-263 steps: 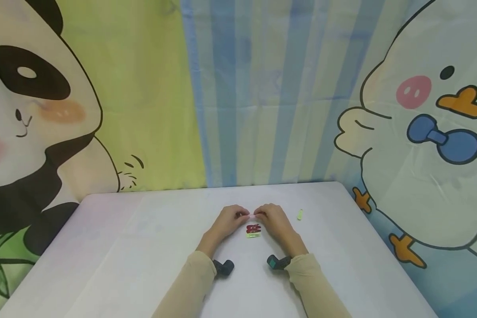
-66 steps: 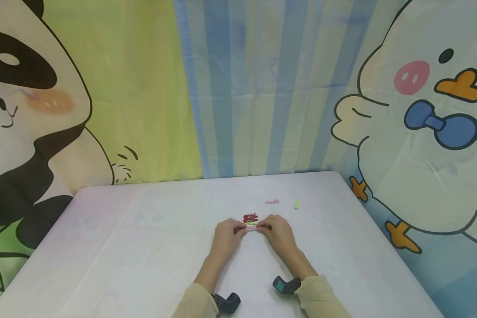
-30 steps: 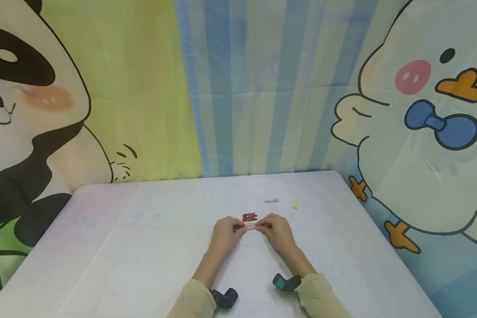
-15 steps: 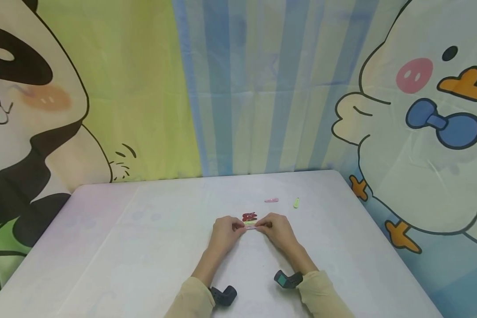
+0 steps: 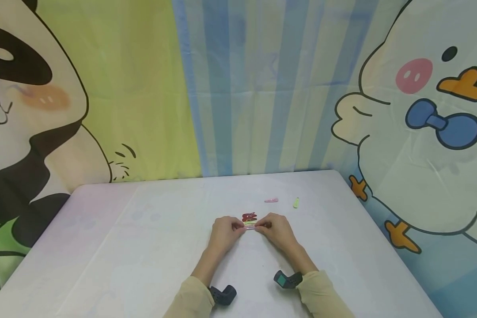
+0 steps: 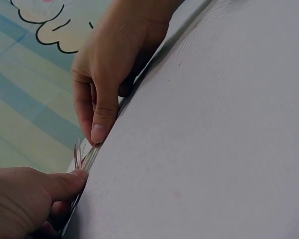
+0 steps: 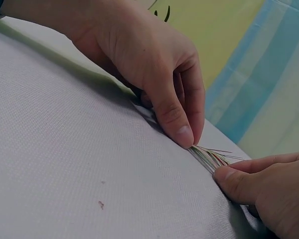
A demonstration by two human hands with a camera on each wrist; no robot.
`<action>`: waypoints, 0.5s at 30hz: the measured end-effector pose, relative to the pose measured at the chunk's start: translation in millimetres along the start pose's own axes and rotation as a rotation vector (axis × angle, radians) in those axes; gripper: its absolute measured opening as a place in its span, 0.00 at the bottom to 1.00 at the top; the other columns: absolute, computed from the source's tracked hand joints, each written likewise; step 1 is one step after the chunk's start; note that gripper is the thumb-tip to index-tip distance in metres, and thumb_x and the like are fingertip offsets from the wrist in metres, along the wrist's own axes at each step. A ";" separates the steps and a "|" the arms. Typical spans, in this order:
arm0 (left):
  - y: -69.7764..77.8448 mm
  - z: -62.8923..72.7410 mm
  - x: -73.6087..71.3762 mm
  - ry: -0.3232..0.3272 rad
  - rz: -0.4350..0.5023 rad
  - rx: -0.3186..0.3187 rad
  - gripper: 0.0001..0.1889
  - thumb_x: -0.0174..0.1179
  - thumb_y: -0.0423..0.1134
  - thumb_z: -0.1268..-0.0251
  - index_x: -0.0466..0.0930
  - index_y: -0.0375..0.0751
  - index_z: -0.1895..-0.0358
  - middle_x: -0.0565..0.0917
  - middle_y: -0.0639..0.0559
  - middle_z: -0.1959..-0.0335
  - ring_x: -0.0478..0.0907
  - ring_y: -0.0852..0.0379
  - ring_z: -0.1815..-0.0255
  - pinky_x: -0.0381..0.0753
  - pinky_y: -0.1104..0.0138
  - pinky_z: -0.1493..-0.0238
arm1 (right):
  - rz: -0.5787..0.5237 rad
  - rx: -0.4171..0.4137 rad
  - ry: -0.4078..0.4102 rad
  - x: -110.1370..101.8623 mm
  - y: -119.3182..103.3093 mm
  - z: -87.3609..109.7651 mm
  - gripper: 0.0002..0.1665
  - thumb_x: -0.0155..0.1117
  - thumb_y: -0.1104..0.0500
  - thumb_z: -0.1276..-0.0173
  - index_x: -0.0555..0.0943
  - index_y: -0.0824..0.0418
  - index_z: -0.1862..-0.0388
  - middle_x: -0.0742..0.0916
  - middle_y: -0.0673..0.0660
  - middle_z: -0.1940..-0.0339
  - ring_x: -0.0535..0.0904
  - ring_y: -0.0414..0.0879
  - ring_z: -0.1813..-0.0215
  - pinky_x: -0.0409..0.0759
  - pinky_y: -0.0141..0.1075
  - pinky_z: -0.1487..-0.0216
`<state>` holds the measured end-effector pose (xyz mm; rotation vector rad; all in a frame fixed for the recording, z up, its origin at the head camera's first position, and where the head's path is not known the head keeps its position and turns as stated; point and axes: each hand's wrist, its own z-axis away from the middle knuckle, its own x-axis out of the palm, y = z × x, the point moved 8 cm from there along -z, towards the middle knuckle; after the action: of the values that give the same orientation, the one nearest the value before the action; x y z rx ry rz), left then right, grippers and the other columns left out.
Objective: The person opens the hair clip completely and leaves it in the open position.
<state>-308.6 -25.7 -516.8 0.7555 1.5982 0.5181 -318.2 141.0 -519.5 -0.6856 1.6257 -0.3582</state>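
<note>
A pink clip (image 5: 250, 228) lies crosswise between the two hands, level with their fingertips and low against the worktop (image 5: 143, 247). The left hand (image 5: 224, 232) pinches its left end between thumb and fingers, and the right hand (image 5: 277, 229) pinches the right end the same way, leaving only a narrow gap between the fingertips. Just beyond the pink clip, between the fingertips, runs a yellow-green strip (image 5: 250, 222); how many pieces make it up is too small to tell. Red clips (image 5: 249, 217) sit beyond that, slightly farther from the person than the fingertips, lined up in the same row. Both wrist views show this row nearly edge-on, as thin bands between the hands.

Ahead of the right hand and apart from the row lies a second pink clip (image 5: 271, 200); farther right is a green clip (image 5: 296, 203), set more lengthwise. Behind each hand, a dark wrist camera (image 5: 288, 279) sits at the cuff of a beige sleeve (image 5: 322, 293). Past the worktop's far edge hangs a printed curtain (image 5: 250, 88), with a panda left of the hands and a white bird to their right.
</note>
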 end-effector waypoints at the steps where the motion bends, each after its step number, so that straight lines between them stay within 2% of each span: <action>1: 0.2 -0.1 -0.2 0.001 0.002 0.001 0.05 0.70 0.40 0.47 0.87 0.45 0.68 0.79 0.59 0.80 0.69 0.64 0.79 0.68 0.73 0.77 | 0.005 -0.001 0.002 0.0 -0.2 -0.1 0.04 0.73 0.55 0.45 0.88 0.49 0.69 0.83 0.43 0.73 0.70 0.38 0.71 0.69 0.29 0.67; 15: -0.7 -0.6 -1.5 0.007 0.021 0.000 0.05 0.70 0.39 0.47 0.87 0.44 0.68 0.79 0.59 0.81 0.70 0.64 0.80 0.69 0.73 0.78 | -0.012 0.023 -0.020 0.4 -0.7 0.4 0.04 0.72 0.55 0.44 0.88 0.49 0.68 0.82 0.43 0.73 0.70 0.38 0.71 0.68 0.30 0.68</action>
<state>-309.2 -27.2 -516.2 0.7724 1.5984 0.5369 -317.7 140.3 -519.5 -0.6799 1.5972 -0.3767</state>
